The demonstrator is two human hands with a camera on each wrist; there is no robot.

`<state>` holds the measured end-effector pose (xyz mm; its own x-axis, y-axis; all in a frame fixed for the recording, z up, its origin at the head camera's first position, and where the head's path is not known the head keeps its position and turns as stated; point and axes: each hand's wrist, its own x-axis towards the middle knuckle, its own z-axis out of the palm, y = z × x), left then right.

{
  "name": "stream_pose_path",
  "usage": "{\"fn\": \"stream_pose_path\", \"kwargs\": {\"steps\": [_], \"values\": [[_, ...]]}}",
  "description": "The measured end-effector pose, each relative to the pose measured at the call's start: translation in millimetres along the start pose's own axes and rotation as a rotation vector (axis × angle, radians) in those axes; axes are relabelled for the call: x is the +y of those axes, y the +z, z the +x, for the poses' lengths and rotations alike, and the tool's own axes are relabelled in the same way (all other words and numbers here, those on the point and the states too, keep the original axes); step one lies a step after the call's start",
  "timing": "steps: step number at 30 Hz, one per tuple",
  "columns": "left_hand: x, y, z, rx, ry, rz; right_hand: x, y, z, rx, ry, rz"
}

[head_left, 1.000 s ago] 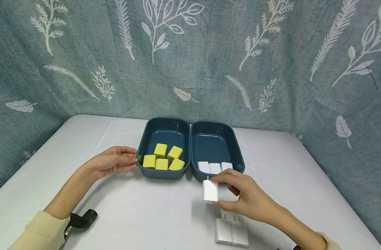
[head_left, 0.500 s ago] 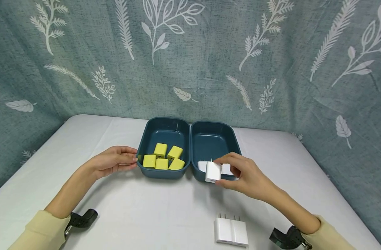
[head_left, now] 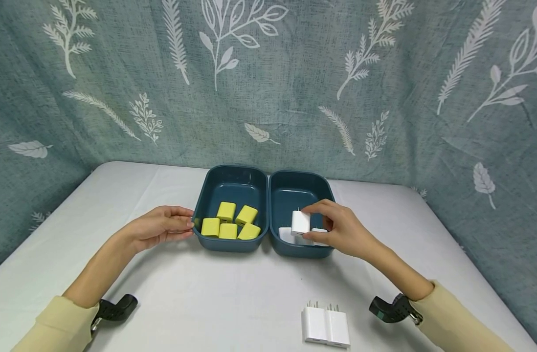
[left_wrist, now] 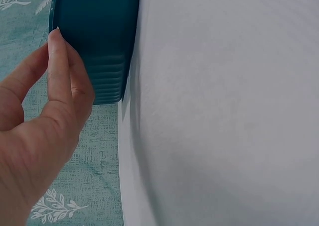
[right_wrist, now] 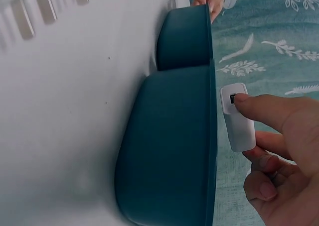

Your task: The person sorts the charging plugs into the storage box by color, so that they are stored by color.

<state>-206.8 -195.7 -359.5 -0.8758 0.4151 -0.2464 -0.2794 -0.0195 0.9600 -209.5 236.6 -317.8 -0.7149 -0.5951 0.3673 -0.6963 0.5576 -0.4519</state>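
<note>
My right hand (head_left: pixel 341 229) pinches a white USB wall charger (head_left: pixel 301 223) between thumb and fingers, prongs pointing away from me. It is held over the right dark blue bin (head_left: pixel 301 251); in the right wrist view the charger (right_wrist: pixel 238 119) is above the rim level. White chargers (head_left: pixel 287 234) lie at that bin's near end, partly covered by the held one. My left hand (head_left: pixel 163 226) touches the left wall of the left blue bin (head_left: pixel 231 246) with fairly straight fingers, fingertips right at the rim (left_wrist: pixel 52 17). Several yellow chargers (head_left: pixel 227 231) lie in that bin.
Two more white chargers (head_left: pixel 325 326) stand side by side on the white tablecloth (head_left: pixel 198 303), prongs away from me. The bins stand side by side. Behind the table hangs a green leaf-patterned curtain (head_left: pixel 290 107). Each wrist wears a black camera mount (head_left: pixel 393 308).
My right hand has carried the white charger away from me, from in front of the right bin to over its inside. The left hand and the bins have stayed put.
</note>
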Motion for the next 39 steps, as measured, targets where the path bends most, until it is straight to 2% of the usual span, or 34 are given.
{"fn": "stream_pose_path", "kwargs": {"steps": [13,23,39], "values": [[-0.4,0.8,-1.2,-0.010,0.008,0.001,12.6,3.3,18.4,-0.046,0.097,0.004],[-0.3,1.8,-1.8,-0.011,0.008,-0.007,25.3,8.3,34.2,-0.077,0.096,-0.020],[-1.5,1.5,-1.4,-0.015,0.012,-0.008,35.5,24.4,57.1,-0.158,0.144,-0.050]]}}
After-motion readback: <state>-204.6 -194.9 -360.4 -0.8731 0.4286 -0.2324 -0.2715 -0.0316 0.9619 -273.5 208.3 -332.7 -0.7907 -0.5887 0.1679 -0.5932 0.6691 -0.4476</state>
